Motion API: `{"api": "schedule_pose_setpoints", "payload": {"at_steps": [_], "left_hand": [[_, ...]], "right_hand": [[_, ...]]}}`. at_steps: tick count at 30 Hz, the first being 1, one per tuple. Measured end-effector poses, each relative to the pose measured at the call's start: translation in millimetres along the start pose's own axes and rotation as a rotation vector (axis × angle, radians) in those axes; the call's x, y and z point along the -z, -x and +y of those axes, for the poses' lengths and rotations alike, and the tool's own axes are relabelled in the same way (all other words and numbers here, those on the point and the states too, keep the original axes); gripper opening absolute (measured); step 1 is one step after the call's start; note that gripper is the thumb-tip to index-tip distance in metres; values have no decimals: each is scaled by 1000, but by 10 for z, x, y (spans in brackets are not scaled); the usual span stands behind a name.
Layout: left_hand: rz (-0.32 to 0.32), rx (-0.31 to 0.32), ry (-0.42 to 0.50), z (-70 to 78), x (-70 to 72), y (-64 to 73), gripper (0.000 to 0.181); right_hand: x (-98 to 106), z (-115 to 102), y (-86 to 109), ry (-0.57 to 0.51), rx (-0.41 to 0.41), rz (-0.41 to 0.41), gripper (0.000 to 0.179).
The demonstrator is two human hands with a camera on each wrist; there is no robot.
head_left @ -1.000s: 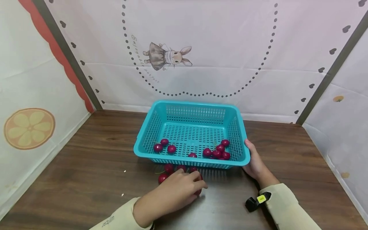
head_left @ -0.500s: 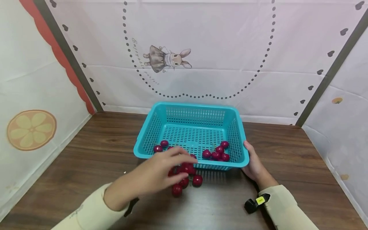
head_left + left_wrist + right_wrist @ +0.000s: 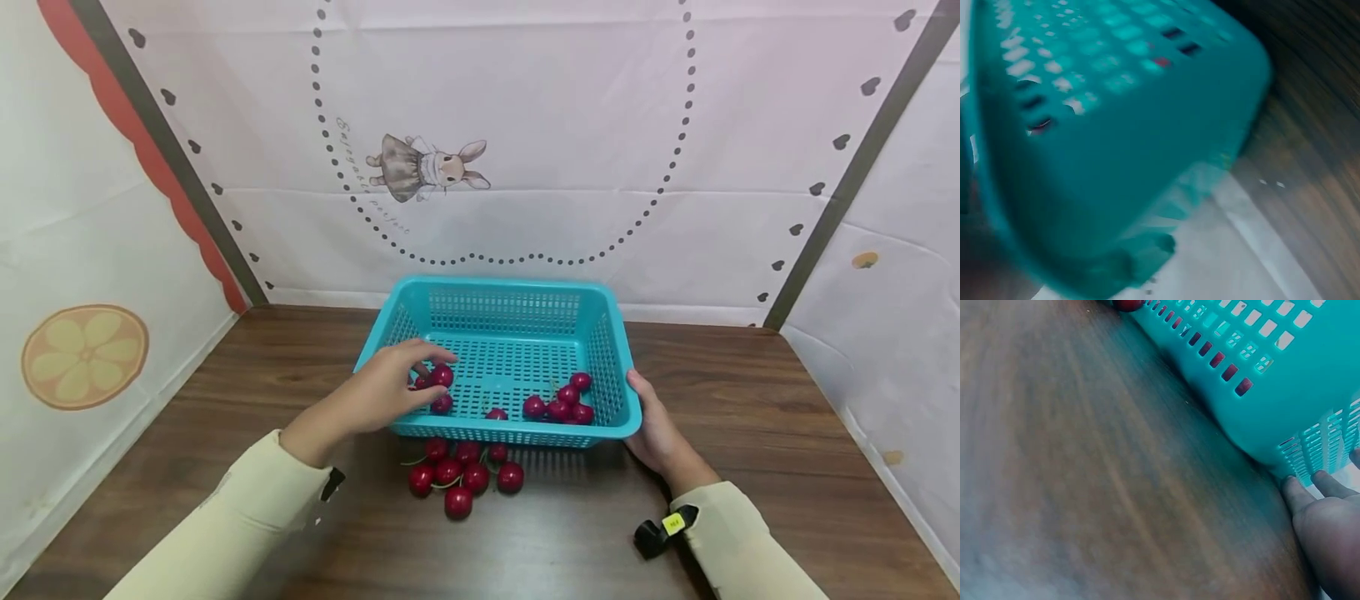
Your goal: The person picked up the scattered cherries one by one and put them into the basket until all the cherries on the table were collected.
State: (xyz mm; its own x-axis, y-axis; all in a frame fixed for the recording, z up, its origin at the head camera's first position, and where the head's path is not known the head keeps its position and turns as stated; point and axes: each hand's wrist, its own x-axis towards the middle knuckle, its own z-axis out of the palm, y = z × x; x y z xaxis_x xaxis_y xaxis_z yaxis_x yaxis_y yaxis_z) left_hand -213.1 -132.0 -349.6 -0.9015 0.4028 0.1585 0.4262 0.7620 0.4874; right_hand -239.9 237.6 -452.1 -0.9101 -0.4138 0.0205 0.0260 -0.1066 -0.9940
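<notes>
My left hand (image 3: 382, 387) reaches over the left end of the turquoise basket (image 3: 517, 432), pinching a dark red cherry (image 3: 442, 376) between thumb and fingers. Beneath it inside the basket lie other cherries, partly covered by the hand. At the basket's right end, my right hand (image 3: 658, 429) holds the side, its thumb on the rim. The right wrist view has its fingertips (image 3: 1289, 482) against the lower outer wall. In front of the basket, several cherries (image 3: 458, 502), some with green stems, sit in a cluster on the table. The left wrist view is mostly filled by the basket's outside wall (image 3: 1141, 144).
A second group of cherries (image 3: 558, 410) lies in the basket's front right corner. The wooden table (image 3: 585, 533) meets a white printed cloth wall (image 3: 555, 200) right behind the basket. Cloth walls also stand at left and right. A black strap device (image 3: 652, 537) hangs at the right wrist.
My left hand lifted from the cherries on the table and moved up and left over the basket, carrying a cherry. The right hand stays at the basket's right end.
</notes>
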Motion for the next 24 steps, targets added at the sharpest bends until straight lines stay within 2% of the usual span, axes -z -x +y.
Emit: {"api": "schedule_pose_setpoints", "payload": {"at_steps": [4,8,17,24], "left_hand": [[-33,58,-25,-152,-44,-108,47],[-58,88,-73,-238,-71,-190,43],[-103,108,-186,-304,-164,-303,45],[-153,106,-243,-309,-203,-321,42]], "right_hand": [[-5,2,-11,1,4,-3,71],[-11,-6,-9,-16,7,-1,71],[2,-8,-22,6,8,7,71],[2,-9,-18,4,-1,5,71]]}}
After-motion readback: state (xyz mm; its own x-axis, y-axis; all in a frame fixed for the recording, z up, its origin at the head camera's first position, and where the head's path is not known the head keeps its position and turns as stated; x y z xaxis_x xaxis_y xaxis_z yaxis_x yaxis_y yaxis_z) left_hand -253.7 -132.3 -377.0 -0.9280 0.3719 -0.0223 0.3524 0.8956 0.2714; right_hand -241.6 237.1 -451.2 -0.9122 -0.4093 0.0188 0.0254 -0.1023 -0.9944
